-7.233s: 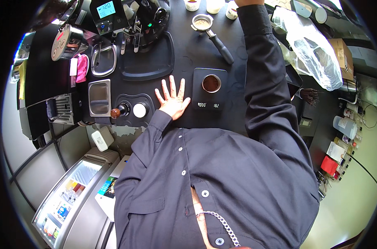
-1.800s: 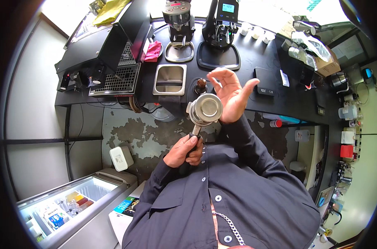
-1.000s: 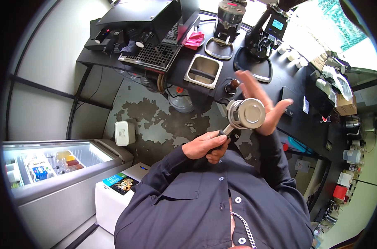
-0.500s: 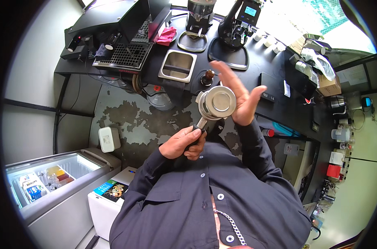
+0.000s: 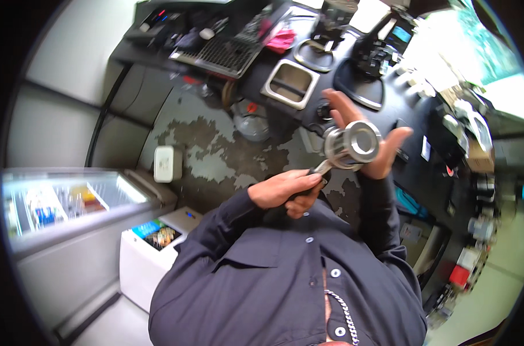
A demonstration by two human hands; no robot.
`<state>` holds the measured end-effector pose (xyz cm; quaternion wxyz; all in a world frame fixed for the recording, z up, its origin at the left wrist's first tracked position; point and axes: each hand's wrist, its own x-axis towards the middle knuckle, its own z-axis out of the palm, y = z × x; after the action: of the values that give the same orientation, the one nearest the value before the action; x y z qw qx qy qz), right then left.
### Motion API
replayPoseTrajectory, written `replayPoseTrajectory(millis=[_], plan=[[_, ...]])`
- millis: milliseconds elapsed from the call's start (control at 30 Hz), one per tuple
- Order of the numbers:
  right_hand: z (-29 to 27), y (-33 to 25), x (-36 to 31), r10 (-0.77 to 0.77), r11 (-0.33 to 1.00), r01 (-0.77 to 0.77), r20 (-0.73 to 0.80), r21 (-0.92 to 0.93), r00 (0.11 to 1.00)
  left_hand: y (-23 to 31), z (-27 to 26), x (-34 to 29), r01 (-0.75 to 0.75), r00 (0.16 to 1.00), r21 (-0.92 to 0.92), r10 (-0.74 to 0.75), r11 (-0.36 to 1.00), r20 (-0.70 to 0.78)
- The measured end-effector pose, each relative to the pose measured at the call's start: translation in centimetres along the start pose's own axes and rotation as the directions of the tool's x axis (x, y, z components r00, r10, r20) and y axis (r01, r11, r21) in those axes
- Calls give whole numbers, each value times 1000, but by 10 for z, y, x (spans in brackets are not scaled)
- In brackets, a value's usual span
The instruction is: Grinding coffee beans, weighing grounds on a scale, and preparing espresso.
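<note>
My left hand (image 5: 285, 191) is closed around the dark handle of a portafilter (image 5: 326, 166), held out in front of my chest. On its basket end sits a round silver metal cup (image 5: 362, 144), its flat disc-like face tilted to the right. Right beside the cup is my right hand (image 5: 381, 166), fingers and thumb spread. Whether its palm touches the cup cannot be made out. A dark tamper (image 5: 324, 109) stands on the black counter (image 5: 308, 119), partly covered by the right fingers.
Behind the hands are a steel knock box (image 5: 275, 95), an espresso machine's drip tray (image 5: 218, 56), a pink cloth (image 5: 281, 40) and a grinder with a lit screen (image 5: 383, 49). A glass-topped freezer (image 5: 89, 225) and a white box (image 5: 149, 256) stand left. A water jug (image 5: 251, 122) sits under the counter.
The view has turned, and the scene is tilted and blurred. Both hands and the portafilter appear farther right in the picture. Left grip and spread right hand are as before.
</note>
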<state>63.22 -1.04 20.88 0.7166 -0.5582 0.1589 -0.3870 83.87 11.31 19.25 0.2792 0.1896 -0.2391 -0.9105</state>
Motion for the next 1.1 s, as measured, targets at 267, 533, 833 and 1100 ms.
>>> replayPoseTrajectory(millis=[267,533,833,1100], plan=[[-9,-18,22,-39,951,119,-270,286,962,1,1,4,-38,999,1,38,999,34],[-19,3,39,148,290,51,-97,956,984,2,1,4,-32,999,10,31,999,43],[3,0,50,-15,940,118,-309,320,951,7,2,-5,54,998,30,-55,998,32],[-19,-9,44,-212,956,279,-452,88,867,5,-5,1,48,993,25,-51,999,110]])
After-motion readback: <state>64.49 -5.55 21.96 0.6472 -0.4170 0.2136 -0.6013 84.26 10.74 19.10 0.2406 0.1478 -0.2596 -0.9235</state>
